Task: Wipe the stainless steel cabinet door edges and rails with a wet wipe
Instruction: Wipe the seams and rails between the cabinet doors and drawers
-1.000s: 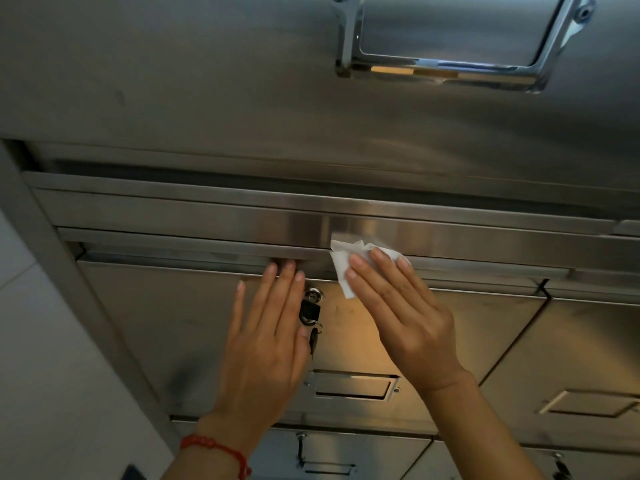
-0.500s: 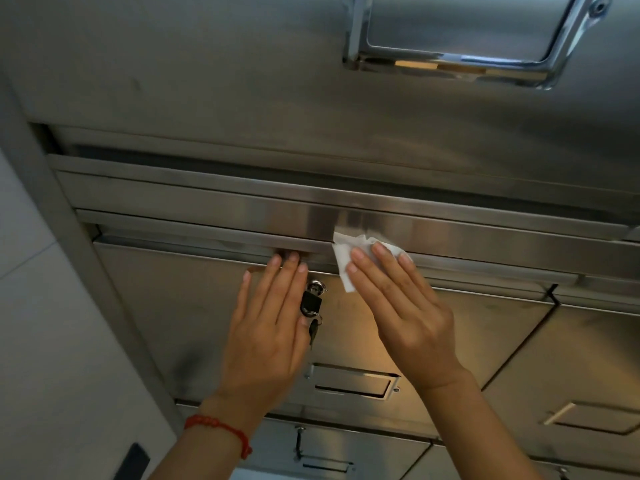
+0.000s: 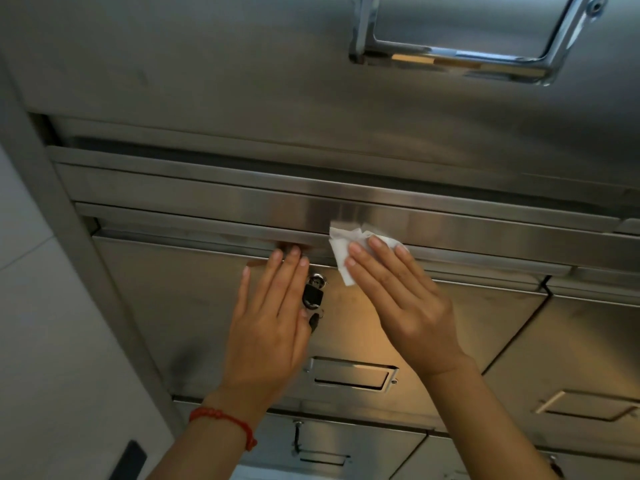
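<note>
- Your right hand (image 3: 405, 306), centre of the frame, lies with straight fingers flat on the wet wipe (image 3: 341, 251) and presses it against the horizontal rail (image 3: 485, 233) above the cabinet door (image 3: 166, 306). It pinches nothing.
- The wipe is crumpled. One white flap shows above your fingertips, and another hangs just left of them onto the top of the door.
- Your left hand (image 3: 270, 327), lower centre, is also flat and relaxed. Its fingertips touch the door's top edge (image 3: 194, 249), just left of the lock (image 3: 317, 281) with its dark key (image 3: 313, 297).
- To wipe well, keep the pressure spread across all your fingers so that the wipe stays in full contact with the steel.
- Judged from the rail's run across the frame, long strokes along its length would suit better than short dabs.
- Fold the loose flap under your fingers; otherwise it may drag or snag on the key.
- Let your left hand steady the door while you wipe, so it does not shift under the pressure.
- The recessed lip between rail and door likely needs a fingertip pushed into the wipe to reach it.
</note>
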